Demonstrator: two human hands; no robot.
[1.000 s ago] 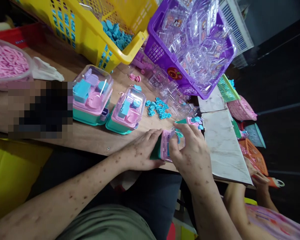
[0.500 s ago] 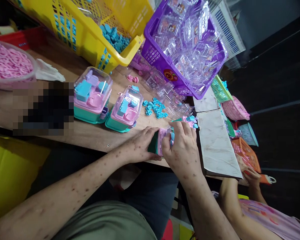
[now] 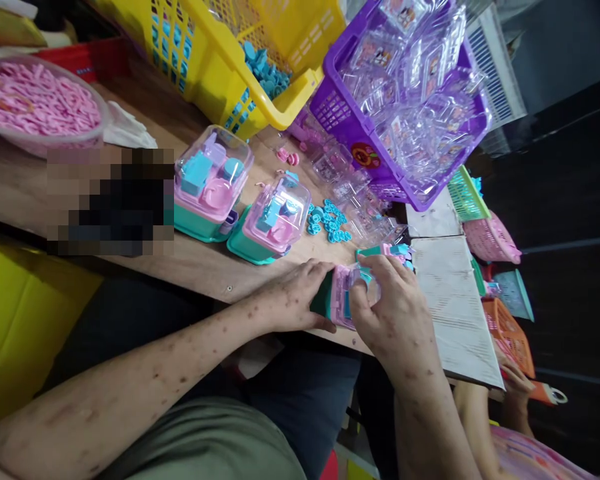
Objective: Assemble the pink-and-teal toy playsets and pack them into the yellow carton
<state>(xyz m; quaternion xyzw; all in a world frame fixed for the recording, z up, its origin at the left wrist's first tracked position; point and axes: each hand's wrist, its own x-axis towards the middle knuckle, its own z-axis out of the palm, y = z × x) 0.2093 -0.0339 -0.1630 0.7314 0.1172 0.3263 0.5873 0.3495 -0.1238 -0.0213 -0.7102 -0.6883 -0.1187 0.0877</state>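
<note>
My left hand [image 3: 303, 293] is wrapped around the green base of a small toy box [image 3: 341, 303] lying tilted at the table's front edge. Its pink top and blue pieces face my right hand [image 3: 397, 310], whose curled fingers grip a clear plastic lid [image 3: 373, 287] against that top. My right fingers partly hide the lid. Two similar toy boxes, one larger [image 3: 210, 187] and one smaller [image 3: 270, 220], stand to the left with clear covers on. Behind my right hand lies another green-and-pink piece [image 3: 380, 252] with small blue and purple parts.
At the back stand a yellow basket [image 3: 230, 73] of blue parts and a purple basket [image 3: 343, 120] of clear packages. Blue rings [image 3: 330, 220] lie loose mid-table. A tub [image 3: 87, 137] of pink pieces sits left. Cardboard [image 3: 460, 293] and a co-worker's hand [image 3: 517, 377] are at right.
The camera has turned, so the table's things appear farther right. Both hands stay on the toy box; more of the clear lid shows under my right fingers.
</note>
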